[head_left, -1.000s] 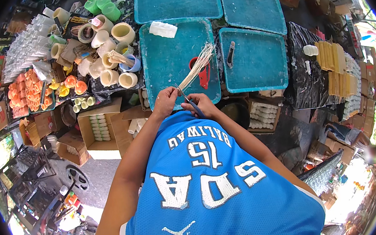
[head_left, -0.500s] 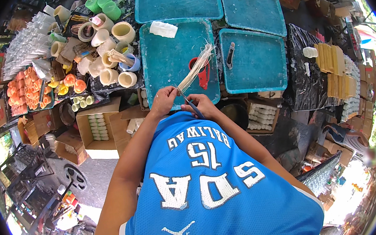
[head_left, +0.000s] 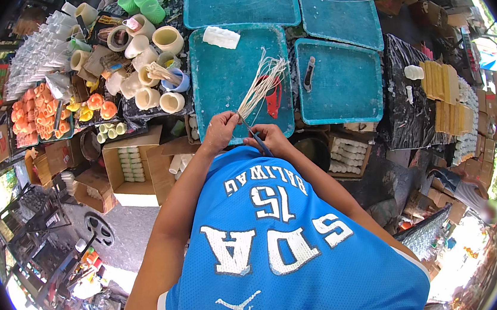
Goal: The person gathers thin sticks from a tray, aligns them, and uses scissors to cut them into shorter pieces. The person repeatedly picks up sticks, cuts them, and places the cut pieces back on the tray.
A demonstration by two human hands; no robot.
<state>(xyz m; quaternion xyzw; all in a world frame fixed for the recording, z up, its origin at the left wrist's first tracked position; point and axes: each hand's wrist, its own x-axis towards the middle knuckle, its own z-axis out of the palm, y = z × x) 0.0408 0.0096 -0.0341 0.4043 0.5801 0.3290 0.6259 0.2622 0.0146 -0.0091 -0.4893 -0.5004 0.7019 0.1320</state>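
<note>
My left hand (head_left: pixel 222 127) is closed on a bundle of thin pale strands (head_left: pixel 260 85), which fans out loosely toward the upper right over a teal tray (head_left: pixel 213 68). Just below it, my right hand (head_left: pixel 268 138) grips dark scissors (head_left: pixel 258 141), their blades at the lower part of the bundle. A red tool with a looped handle (head_left: pixel 273 105) lies in the tray, partly under the strands. Near the tray's top edge lies a white ridged piece (head_left: pixel 221 37).
More teal trays (head_left: pixel 340 86) adjoin it, one holding a cutter (head_left: pixel 309 74). Wax-coloured cups (head_left: pixel 167 39) and orange pieces (head_left: pixel 24 120) crowd the left; yellow slabs (head_left: pixel 439 83) sit right. Open cartons (head_left: pixel 127 166) are below the table edge. A person (head_left: pixel 467 191) is at lower right.
The bundle's upper ends have spread wider and looser. Both hands stay together at the bundle's lower part, and the whole view has shifted slightly rightward in the frame.
</note>
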